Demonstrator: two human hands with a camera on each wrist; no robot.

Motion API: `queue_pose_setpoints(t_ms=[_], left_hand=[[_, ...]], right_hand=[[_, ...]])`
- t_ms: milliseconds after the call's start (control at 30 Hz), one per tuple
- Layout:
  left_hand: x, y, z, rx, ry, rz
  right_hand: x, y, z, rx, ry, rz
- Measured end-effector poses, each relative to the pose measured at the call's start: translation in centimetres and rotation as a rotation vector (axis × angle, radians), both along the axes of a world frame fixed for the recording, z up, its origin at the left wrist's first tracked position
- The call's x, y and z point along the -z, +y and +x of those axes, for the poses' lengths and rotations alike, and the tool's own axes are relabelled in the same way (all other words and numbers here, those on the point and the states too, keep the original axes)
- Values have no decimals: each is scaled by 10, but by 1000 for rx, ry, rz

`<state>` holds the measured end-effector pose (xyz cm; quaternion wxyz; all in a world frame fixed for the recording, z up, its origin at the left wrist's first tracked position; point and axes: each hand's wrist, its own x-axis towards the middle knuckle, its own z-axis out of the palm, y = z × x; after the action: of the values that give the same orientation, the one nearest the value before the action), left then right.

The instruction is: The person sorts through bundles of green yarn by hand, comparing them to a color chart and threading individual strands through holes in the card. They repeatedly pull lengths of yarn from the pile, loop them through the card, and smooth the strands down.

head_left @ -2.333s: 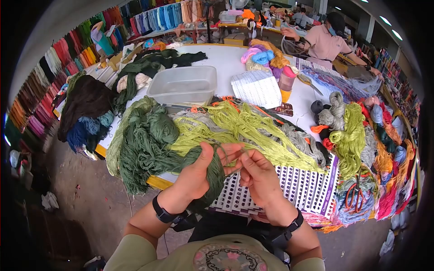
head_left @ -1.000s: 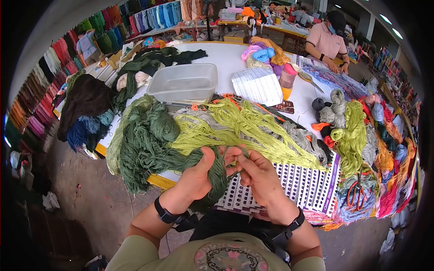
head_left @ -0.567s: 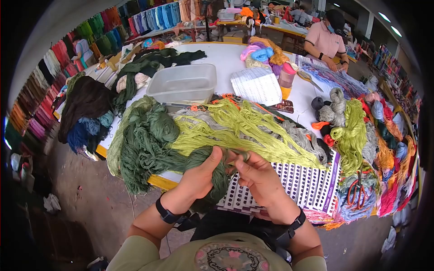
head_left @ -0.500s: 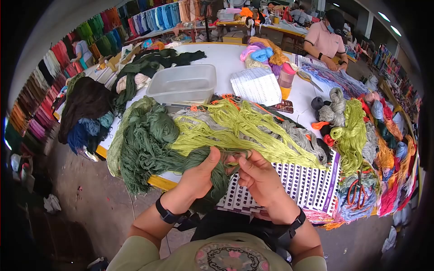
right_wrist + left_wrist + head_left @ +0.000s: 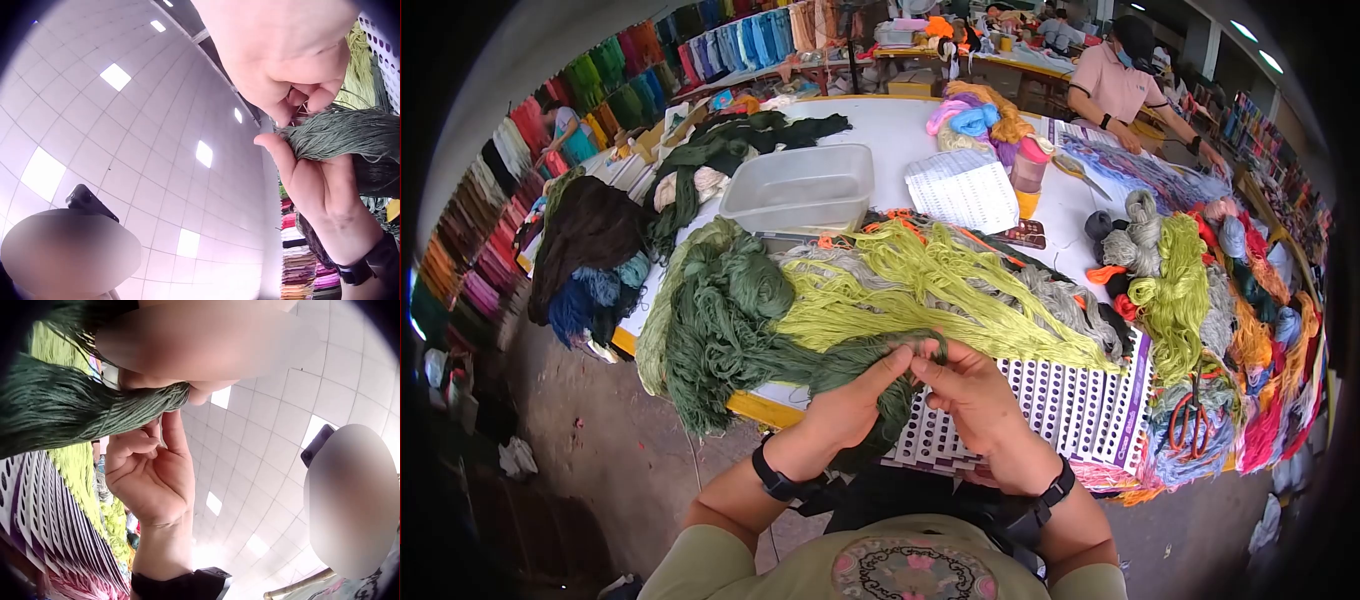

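A thick dark green skein of thread (image 5: 840,365) runs from a heap on the left to my two hands. My left hand (image 5: 850,405) grips its gathered end, thumb on top and pointing at the right fingertips. My right hand (image 5: 980,405) has its fingers curled and pinches strands at that end, with some thread looped by its index finger. In the left wrist view the skein (image 5: 75,412) narrows into a tight bundle. Seen from the right wrist, the skein (image 5: 350,134) lies across the left palm, the right fingers (image 5: 312,97) at its tip.
Lime-green thread (image 5: 960,300) and punched white cards (image 5: 1060,410) lie beyond and beside my hands. A clear plastic bin (image 5: 795,190), a paper sheet (image 5: 962,190) and a pink-lidded bottle (image 5: 1030,165) stand farther back. Red-handled scissors (image 5: 1190,425) rest on threads at right. A person (image 5: 1115,85) works opposite.
My left hand has moved right, its thumb tip now meeting the right fingers at the skein's end. The strands there have been drawn together. The person opposite has stretched out an arm.
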<state>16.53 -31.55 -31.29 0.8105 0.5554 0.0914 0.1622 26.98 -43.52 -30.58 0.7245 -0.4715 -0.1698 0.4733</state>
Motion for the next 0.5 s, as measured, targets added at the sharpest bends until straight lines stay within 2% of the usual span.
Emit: queue_pose_setpoints(t_ms=[33, 100, 167, 300, 400, 467, 500], left_hand=[[3, 3, 2, 0, -10, -29], [9, 10, 2, -2, -19, -57], [13, 16, -1, 63, -99, -205], [-4, 5, -3, 137, -141, -271], [-6, 0, -1, 71, -75, -150], [-5, -2, -1, 34, -47, 285], [-5, -2, -1, 37, -48, 285]], right_hand=[[1, -1, 1, 0, -1, 0], [2, -4, 2, -8, 179, 175], [-4, -3, 1, 8, 177, 156], [-1, -3, 1, 28, 79, 105], [-4, 0, -4, 22, -53, 27], [-3, 0, -5, 7, -68, 11], [-2, 0, -6, -9, -83, -5]])
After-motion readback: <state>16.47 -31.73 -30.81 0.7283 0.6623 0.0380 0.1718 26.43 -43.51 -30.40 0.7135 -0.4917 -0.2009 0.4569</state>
